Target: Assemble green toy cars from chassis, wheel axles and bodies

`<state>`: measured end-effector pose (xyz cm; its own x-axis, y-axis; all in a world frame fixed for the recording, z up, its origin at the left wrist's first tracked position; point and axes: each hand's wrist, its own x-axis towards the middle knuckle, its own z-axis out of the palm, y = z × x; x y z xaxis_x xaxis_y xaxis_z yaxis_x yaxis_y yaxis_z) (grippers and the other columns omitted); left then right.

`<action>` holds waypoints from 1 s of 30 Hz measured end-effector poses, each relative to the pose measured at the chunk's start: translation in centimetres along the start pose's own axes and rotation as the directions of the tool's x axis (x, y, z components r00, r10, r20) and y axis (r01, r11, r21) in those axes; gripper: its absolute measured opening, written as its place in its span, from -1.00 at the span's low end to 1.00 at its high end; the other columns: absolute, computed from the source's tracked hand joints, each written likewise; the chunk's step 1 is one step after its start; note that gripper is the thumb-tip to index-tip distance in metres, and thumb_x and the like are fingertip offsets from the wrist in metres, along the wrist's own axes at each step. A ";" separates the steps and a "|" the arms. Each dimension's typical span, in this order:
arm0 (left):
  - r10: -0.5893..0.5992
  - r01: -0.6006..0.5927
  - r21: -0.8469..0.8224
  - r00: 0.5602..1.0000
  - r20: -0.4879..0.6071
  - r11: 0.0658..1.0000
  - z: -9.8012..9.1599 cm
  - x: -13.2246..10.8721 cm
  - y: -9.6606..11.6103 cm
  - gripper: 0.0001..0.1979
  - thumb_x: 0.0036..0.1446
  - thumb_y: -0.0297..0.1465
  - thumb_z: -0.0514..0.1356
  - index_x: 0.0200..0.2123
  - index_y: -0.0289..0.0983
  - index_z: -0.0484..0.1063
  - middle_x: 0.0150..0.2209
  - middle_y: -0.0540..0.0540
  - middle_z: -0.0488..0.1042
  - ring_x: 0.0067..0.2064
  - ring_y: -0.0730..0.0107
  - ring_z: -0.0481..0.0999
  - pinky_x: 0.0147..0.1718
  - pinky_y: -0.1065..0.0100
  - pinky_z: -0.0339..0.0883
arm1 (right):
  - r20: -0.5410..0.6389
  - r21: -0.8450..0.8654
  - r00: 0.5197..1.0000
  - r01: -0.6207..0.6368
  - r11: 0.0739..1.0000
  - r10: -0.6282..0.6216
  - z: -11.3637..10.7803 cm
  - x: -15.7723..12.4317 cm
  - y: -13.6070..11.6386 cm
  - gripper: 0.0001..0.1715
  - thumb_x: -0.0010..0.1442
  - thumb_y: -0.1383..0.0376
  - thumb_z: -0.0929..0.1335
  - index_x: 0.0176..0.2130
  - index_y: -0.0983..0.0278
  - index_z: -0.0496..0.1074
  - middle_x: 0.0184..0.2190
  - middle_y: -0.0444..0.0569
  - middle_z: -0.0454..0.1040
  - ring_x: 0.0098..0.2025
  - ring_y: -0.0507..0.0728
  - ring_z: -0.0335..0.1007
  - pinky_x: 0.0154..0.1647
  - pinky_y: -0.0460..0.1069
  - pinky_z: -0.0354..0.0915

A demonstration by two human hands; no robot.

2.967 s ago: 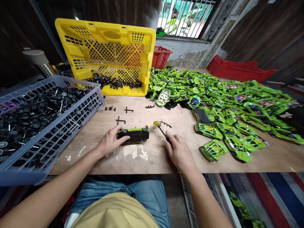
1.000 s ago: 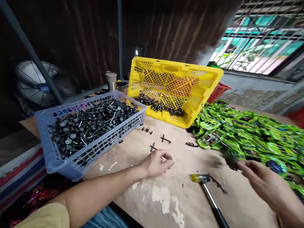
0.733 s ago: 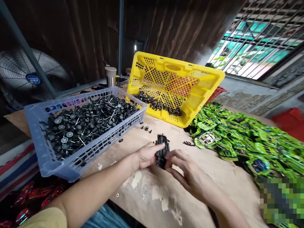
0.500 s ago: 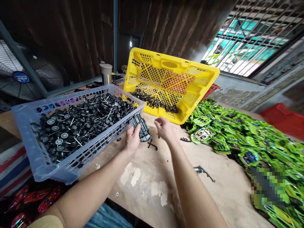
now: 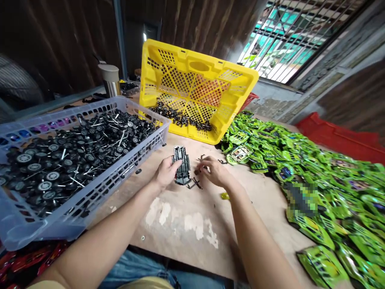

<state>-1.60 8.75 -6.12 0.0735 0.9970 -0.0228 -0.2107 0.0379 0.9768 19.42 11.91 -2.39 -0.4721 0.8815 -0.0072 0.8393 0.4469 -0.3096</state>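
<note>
My left hand [image 5: 167, 172] grips the edge of a toy car chassis [image 5: 181, 166], a black and grey plastic piece held over the wooden table with its ribbed side up. To its right, my right hand [image 5: 214, 170] is bent downward, fingertips pinched at a small black plastic part [image 5: 197, 171]; the fingers partly hide it. Thin black plastic pieces [image 5: 196, 183] lie crossed on the table between the hands, just below the chassis. A small yellow piece [image 5: 225, 196] shows beside my right wrist.
At left stands a translucent crate [image 5: 90, 200] heaped with black wheels on axles [image 5: 87, 148]. Behind the hands, a tilted yellow crate [image 5: 237, 116] holds small black parts [image 5: 180, 116]. Green toy car bodies [image 5: 300, 168] cover the table's right. A steel cup [image 5: 110, 82] stands behind.
The view has swung right. My right hand has come down onto the small parts on the table. The chassis in my left hand now sits straighter.
</note>
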 end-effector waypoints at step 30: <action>-0.041 -0.061 -0.270 0.934 -0.356 0.961 1.1 0.3 -0.1 -0.52 -0.14 -0.17 0.41 -0.18 -0.28 0.42 -0.24 -0.09 0.59 -0.43 0.36 0.60 -0.49 0.39 0.50 | -0.336 0.360 0.931 -0.014 0.933 0.143 4.0 -1.1 -1.8 -0.86 0.08 0.33 0.43 -0.27 0.26 0.51 -0.26 0.02 0.40 -0.19 0.16 0.35 -0.03 0.07 0.30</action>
<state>-0.47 8.98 -5.99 -0.2699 0.9531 -0.1367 -0.4702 -0.0065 0.8825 17.36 9.55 -5.65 -0.2286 0.9359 0.2680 0.6928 0.3498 -0.6306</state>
